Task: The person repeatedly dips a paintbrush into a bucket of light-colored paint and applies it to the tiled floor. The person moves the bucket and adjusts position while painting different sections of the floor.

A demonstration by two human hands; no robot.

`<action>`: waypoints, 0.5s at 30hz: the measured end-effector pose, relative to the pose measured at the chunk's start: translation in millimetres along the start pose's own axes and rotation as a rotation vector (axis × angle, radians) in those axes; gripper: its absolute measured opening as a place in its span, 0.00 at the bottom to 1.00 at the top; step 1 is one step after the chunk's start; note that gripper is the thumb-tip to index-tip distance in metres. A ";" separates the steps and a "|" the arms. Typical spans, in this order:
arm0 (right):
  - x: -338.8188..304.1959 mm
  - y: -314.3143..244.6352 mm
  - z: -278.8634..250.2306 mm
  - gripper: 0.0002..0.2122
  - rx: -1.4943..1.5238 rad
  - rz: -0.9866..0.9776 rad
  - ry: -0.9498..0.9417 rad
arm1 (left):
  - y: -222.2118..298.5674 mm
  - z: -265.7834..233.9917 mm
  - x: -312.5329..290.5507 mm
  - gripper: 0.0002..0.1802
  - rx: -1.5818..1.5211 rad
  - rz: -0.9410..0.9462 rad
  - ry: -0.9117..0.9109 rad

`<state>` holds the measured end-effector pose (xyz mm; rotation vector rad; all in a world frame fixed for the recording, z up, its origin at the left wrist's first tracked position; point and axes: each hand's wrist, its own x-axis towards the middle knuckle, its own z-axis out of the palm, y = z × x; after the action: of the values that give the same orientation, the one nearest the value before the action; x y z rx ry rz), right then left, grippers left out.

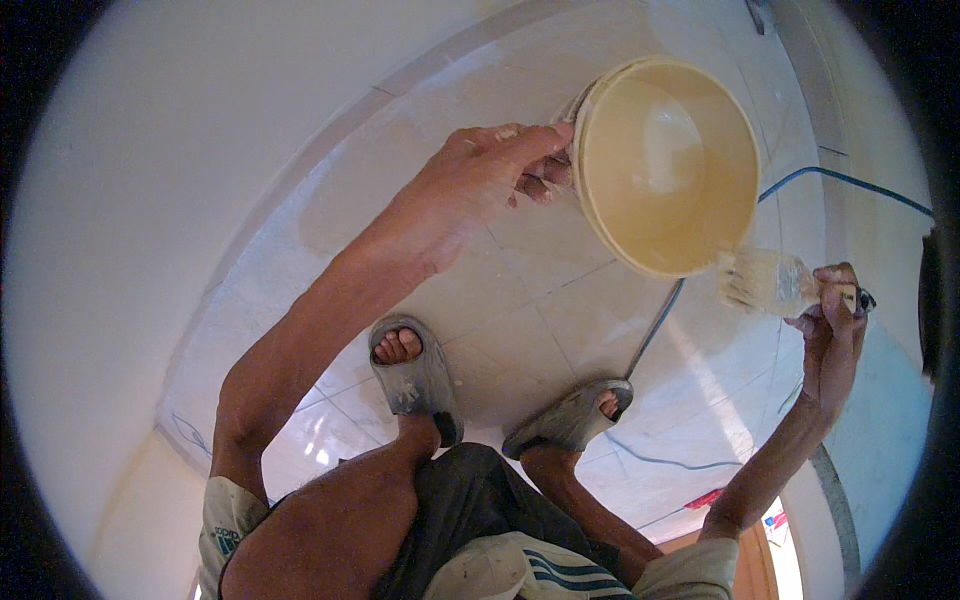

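My left hand is closed on the near-left side of a cream-yellow bucket, thumb by the rim and fingers curled below. The bucket is tilted so that its open mouth faces me. A pale, shiny patch shows inside; I cannot tell how much liquid it holds. In my right hand is a wide paintbrush, gripped by its handle. Its paint-caked bristles point left, close to the bucket's lower right rim. Whether they touch the rim I cannot tell. Pale smears mark both hands.
Pale floor tiles lie below, with my sandalled feet apart on them. A dark blue cable runs behind the bucket, and a thinner cable lies by my right foot. A pale wall rises at left. A small red thing lies near my right forearm.
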<state>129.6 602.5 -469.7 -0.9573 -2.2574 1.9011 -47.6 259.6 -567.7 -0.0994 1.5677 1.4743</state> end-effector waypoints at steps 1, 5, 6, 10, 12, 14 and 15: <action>-0.2 0.6 5.0 0.10 -0.010 0.008 0.023 | 2.8 0.4 -0.8 0.22 0.016 -0.002 0.005; -1.6 10.8 26.8 0.10 -0.070 0.047 0.036 | 4.4 -1.1 -3.3 0.22 0.050 -0.037 0.037; -2.3 15.0 28.2 0.10 -0.092 0.059 0.021 | 3.6 -2.0 -4.0 0.22 0.037 -0.034 0.050; -15.0 11.6 4.2 0.10 -0.046 0.055 0.000 | -1.2 1.9 -4.2 0.23 -0.025 0.011 0.016; -17.7 13.9 -1.9 0.11 0.030 0.032 -0.008 | -6.1 1.4 -10.0 0.23 -0.029 0.009 0.017; -19.6 16.7 -4.2 0.11 0.136 0.037 0.032 | -8.4 3.4 -15.9 0.22 -0.031 -0.017 0.025; -19.7 17.9 -4.5 0.11 0.189 0.038 0.052 | -8.1 5.2 -19.1 0.22 -0.016 -0.014 0.037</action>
<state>155.0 598.2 -477.8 -1.0164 -2.0021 2.0345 -29.2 251.6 -560.2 -0.1480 1.5821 1.4821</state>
